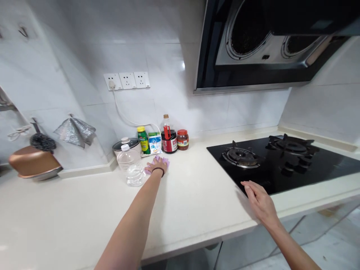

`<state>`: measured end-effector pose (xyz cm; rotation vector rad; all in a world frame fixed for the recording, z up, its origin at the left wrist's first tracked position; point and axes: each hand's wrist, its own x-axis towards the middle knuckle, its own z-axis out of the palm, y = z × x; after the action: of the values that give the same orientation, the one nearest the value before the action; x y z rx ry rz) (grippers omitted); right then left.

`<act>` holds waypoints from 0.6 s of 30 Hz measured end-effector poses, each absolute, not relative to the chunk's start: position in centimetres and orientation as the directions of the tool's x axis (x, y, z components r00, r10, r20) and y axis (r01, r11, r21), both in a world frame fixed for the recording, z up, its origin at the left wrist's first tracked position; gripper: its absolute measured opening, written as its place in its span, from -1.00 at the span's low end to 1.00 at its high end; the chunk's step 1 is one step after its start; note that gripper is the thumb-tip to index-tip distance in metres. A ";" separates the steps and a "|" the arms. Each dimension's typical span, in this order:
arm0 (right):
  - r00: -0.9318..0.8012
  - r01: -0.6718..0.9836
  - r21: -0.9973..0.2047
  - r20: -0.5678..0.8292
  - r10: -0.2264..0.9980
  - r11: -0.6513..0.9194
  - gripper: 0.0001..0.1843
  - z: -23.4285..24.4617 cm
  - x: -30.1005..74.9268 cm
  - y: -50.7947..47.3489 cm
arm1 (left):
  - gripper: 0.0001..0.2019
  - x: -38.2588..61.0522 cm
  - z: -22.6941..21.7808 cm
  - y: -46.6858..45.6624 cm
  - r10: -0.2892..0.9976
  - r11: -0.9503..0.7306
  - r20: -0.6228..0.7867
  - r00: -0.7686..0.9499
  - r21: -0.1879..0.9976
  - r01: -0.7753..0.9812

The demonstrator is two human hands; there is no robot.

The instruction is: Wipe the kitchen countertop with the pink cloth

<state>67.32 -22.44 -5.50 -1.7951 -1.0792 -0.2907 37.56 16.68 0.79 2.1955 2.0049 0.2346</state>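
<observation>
At the rear of the cream stone counter [194, 185], left of the black glass gas hob [266, 154], a crumpled pale-purple cloth [166, 162] lies beneath the person's left hand [156, 165]. That hand is palm down with its fingers spread, covering the cloth rather than clenching it; how firmly it presses cannot be told. The right hand [260, 202] is loosely bent and partly open, with nothing visible in it, near the hob's front-left corner; contact with the surface is uncertain.

Just left of the left hand stands a clear, white-capped plastic bottle [133, 170]. Behind, toward the counter's rear edge, are a green bottle with a yellow cap [143, 141], a blue-and-white packet [155, 144], a dark jar with a red-and-white label [166, 146] and a red-lidded jar [183, 141].

Likely hazards: a leftward sweep of hand or forearm could tip the clear bottle; a forward push could drive the cloth into the packet or topple the green bottle. The slack white cable [129, 120] descending behind this group could snag if anything is shoved toward the wall.
</observation>
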 end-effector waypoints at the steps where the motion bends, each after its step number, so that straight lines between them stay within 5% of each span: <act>1: 0.576 0.775 -0.620 0.617 0.537 -0.119 -0.49 -5.5 67.3 -22.4 | -0.33 37.7 0.8 16.5 0.992 -0.124 0.029 0.121 0.205 0.971; 18: 0.579 0.774 -0.620 0.613 0.538 -0.128 -0.45 -5.2 67.1 -21.9 | -0.28 51.8 -0.6 2.3 0.694 -0.699 -0.003 0.720 0.236 0.675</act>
<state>67.10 -21.94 -5.22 -1.8000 -1.0752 -0.2929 51.77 2.35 -0.59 2.7044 1.0924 0.1265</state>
